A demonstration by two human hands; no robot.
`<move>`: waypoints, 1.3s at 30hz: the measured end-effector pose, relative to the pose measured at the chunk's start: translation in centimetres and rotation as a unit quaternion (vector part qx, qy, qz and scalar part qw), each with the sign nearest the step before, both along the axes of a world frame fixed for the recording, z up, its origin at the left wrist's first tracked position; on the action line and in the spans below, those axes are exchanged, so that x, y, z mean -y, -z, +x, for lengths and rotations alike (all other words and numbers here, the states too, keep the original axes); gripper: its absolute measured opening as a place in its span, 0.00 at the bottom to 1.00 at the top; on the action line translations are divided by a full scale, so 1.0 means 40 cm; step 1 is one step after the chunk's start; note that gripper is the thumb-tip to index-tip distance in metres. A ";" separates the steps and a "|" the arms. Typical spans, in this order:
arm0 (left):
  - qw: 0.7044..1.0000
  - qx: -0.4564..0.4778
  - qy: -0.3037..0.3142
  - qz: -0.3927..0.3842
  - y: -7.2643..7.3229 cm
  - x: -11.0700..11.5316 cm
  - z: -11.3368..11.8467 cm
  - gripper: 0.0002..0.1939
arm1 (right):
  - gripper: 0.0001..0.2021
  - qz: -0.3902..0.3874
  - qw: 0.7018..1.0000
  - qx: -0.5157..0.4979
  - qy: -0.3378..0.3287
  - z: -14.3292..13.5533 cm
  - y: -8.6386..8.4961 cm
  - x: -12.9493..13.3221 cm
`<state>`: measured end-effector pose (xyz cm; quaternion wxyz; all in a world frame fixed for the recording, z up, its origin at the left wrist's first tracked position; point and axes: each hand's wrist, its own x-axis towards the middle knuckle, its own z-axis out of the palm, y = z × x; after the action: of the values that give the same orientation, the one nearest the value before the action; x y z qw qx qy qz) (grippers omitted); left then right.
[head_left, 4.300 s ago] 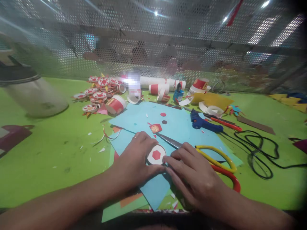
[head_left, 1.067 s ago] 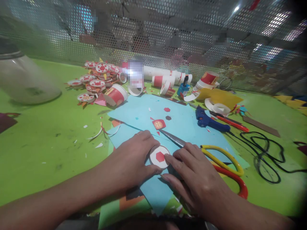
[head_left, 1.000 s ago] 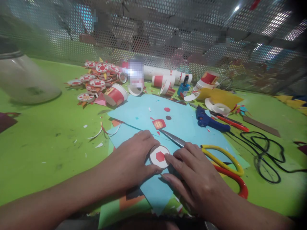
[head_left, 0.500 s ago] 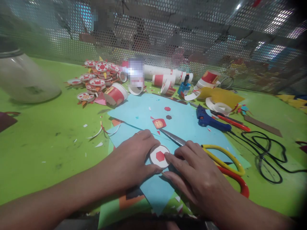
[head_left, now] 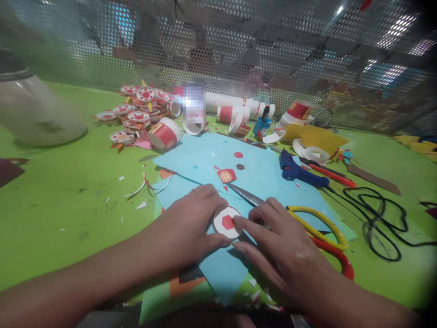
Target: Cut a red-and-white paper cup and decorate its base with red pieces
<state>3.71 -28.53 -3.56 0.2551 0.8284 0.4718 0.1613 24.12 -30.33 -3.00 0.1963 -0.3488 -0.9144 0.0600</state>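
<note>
A round white disc [head_left: 219, 225] with a dark rim lies flat on light blue paper [head_left: 221, 280]. A red hexagon [head_left: 227, 222] sits near its middle. My left hand [head_left: 193, 221] curves around the disc's left side, thumb at the lower edge and fingers at the upper. The index fingertip of my right hand [head_left: 276, 237] touches the hexagon's right side, its thumb apart and below. Large scissors [head_left: 248, 197] lie partly under my right hand, with yellow and red handles. Beyond the disc lies a red paper piece with a gold emblem [head_left: 226, 176].
A heap of decorated discs [head_left: 138, 116] stands at the back left, beside cut paper cups [head_left: 166, 133]. A blue glue gun [head_left: 300, 171] with a black cord [head_left: 372, 207] lies right. A blue bottle [head_left: 261, 126] and yellow paper [head_left: 317, 139] are behind. A perforated metal screen [head_left: 218, 50] borders the table.
My right index finger and thumb have shifted very slightly against the disc. The left hand and the disc stay in place.
</note>
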 end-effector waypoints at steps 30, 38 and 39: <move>1.000 -0.014 -0.001 0.005 -0.005 -0.004 0.004 0.15 | 0.14 0.023 0.991 0.128 -0.037 0.027 -0.032 -0.039; 1.000 -0.005 0.002 0.012 -0.002 -0.001 0.000 0.14 | 0.14 -0.012 0.991 0.125 -0.035 0.028 -0.038 -0.033; 1.000 -0.005 0.001 0.011 -0.002 -0.002 -0.001 0.14 | 0.14 -0.016 0.991 0.126 -0.033 0.027 -0.037 -0.033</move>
<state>3.68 -28.45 -3.47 0.2440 0.8322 0.4706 0.1625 25.22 -29.03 -1.52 0.0719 -0.3262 -0.9418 0.0371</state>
